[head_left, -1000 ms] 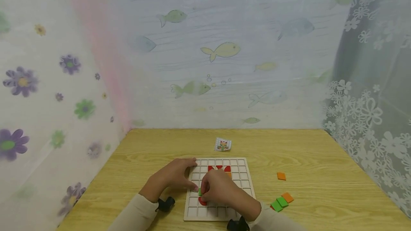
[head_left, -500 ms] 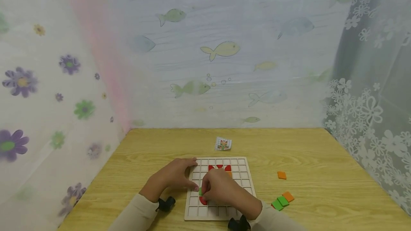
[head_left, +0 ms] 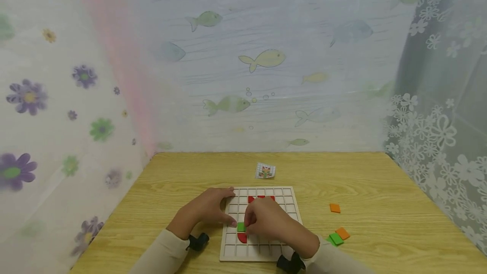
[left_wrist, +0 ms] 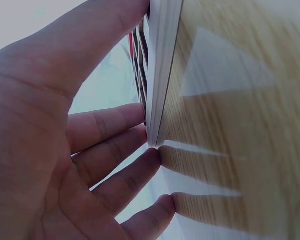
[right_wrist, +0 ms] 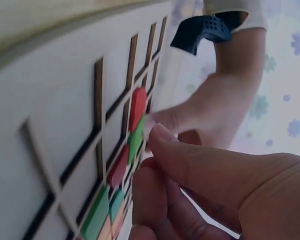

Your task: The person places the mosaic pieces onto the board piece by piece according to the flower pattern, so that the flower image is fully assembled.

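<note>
My left hand [head_left: 210, 209] rests on the left edge of a pale wooden grid board [head_left: 231, 253], its thumb over the top and its other fingers along the side in the left wrist view. A red quarter-round tile [head_left: 242, 238] and a green square tile [head_left: 241, 227] lie in neighbouring cells. Just right of them is my right hand [head_left: 272, 225], thumb and index finger bent close together. Nothing shows between them in the right wrist view, where red and green tiles [right_wrist: 137, 108] sit behind the fingertips. More red tiles [head_left: 269, 198] lie in an upper row; my right hand hides the board's middle.
Right of the board lie a lone orange tile [head_left: 335, 208] and a small overlapping group of orange and green tiles [head_left: 336, 239], partly behind my sleeve. A small printed pattern card [head_left: 265, 171] lies beyond the board. Patterned curtains [head_left: 266, 96] stand behind the table.
My right hand has drawn back slightly to the right from the red quarter-round tile, letting it go in its cell. More of the green tile shows. The left hand holds its place.
</note>
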`<state>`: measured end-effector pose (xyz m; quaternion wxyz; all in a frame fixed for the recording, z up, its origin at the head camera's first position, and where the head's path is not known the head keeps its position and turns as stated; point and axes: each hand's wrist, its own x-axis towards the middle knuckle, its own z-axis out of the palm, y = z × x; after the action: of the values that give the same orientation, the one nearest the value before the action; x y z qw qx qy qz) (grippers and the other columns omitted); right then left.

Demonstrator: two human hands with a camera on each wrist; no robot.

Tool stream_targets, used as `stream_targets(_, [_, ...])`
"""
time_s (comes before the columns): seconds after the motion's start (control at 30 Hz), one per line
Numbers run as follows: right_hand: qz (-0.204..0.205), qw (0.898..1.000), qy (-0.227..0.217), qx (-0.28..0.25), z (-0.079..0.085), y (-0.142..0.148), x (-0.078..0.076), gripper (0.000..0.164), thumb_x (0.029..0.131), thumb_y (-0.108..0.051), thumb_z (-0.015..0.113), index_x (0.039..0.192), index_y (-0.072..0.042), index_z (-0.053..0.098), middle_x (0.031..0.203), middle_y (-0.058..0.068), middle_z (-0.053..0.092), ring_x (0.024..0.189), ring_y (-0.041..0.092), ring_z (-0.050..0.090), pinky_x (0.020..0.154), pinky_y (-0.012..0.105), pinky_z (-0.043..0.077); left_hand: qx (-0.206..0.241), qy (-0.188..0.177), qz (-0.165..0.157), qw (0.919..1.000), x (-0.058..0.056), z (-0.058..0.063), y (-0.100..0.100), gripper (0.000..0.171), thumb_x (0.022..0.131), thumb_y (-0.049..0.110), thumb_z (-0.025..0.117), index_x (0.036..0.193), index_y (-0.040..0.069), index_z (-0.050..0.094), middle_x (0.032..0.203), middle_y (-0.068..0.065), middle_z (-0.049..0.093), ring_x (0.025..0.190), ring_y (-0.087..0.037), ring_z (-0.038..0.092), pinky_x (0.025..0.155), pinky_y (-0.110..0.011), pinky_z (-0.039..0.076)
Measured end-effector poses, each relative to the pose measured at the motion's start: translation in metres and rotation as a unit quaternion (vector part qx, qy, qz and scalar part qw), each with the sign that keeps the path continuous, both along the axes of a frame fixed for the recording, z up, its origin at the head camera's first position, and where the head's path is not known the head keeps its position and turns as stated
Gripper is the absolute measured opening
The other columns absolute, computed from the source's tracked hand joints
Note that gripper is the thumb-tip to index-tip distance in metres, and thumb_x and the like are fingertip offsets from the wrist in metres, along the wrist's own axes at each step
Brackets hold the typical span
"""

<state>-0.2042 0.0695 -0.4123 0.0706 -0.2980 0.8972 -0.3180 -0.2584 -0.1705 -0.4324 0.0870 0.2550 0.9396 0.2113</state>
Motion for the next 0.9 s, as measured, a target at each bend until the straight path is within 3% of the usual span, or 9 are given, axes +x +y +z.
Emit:
stream_targets(0.5, [-0.037,0.999,-0.009,-0.014,0.008,0.065,-0.009,0.010,0.082,-0.011,0.087,0.083,-0.015,0.078,0.079,-0.010,0.069,0.075,0.013,0.062,0.066,0.032,0.053,-0.010,-0.010,0.022,0.9997,-0.002,-0.004,0.001,0.094,0.073,0.058,0.089,0.151,0.017,0.055,0.160,0.000,0.048,0.148,-0.029,0.044,0.118,-0.052,0.041])
stream_targets(0.9, [-0.117,0.993,-0.010,0.004,0.013,0.119,-0.020,0.013,0.081,-0.014,0.089,0.090,-0.014,0.079,0.083,-0.006,0.069,0.077,0.013,0.061,0.066,0.032,0.053,-0.007,-0.009,0.017,0.9998,-0.003,-0.005,0.001,0.094,0.074,0.059,0.089,0.151,0.017,0.055,0.160,-0.002,0.048,0.149,-0.030,0.044,0.119,-0.053,0.040])
